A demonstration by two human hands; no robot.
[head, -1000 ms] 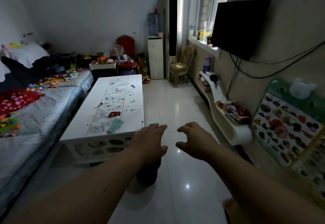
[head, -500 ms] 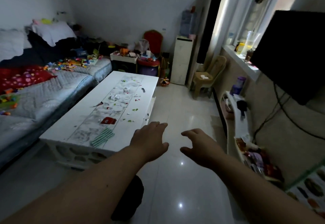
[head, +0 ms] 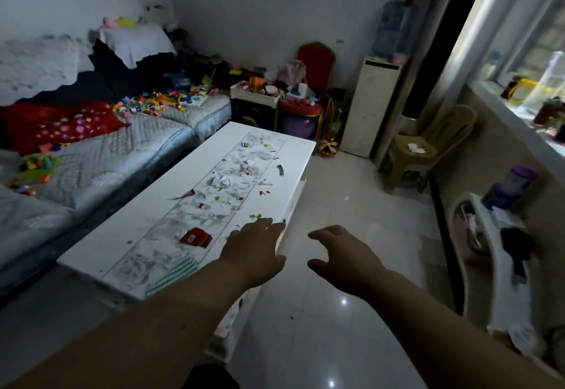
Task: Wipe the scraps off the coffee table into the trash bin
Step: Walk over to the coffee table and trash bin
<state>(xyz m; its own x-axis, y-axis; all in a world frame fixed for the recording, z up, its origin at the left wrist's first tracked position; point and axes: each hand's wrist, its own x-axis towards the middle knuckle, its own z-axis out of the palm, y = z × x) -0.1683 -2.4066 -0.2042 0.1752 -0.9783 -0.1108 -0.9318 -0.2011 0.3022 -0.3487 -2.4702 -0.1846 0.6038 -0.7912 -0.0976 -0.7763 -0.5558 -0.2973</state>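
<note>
Scraps [head: 263, 192] of red, green and white paper lie all over the top of the long white coffee table [head: 128, 236]. Most sit along the grey flower pattern down its middle. A crumpled white paper ball [head: 220, 181] lies in the middle part, a flat red packet [head: 196, 237] lies nearer, and a green and white striped cloth [head: 173, 275] rests at the near edge. The table top looks smooth and hard.

A grey quilted sofa [head: 101, 159] runs just beside the table's left side. It has a red dotted pillow [head: 58, 126] and lots of small bright toy blocks [head: 162, 102] on it. Past the far end stand a box piled with toys [head: 255, 98], a red chair [head: 316, 64] and a tall white cabinet [head: 371, 104]. A tan plastic chair [head: 428, 144] sits by the window wall. The floor [head: 345, 199] is shiny and pale.

Both bare arms reach forward, palms down. The left hand [head: 255, 251] is over the table's near right edge, fingers loose and spread, holding nothing; I cannot tell if it touches the top. The right hand [head: 342, 255] hangs over the floor beside the table, fingers curled a little, empty too. The two hands are near each other but apart.
</note>
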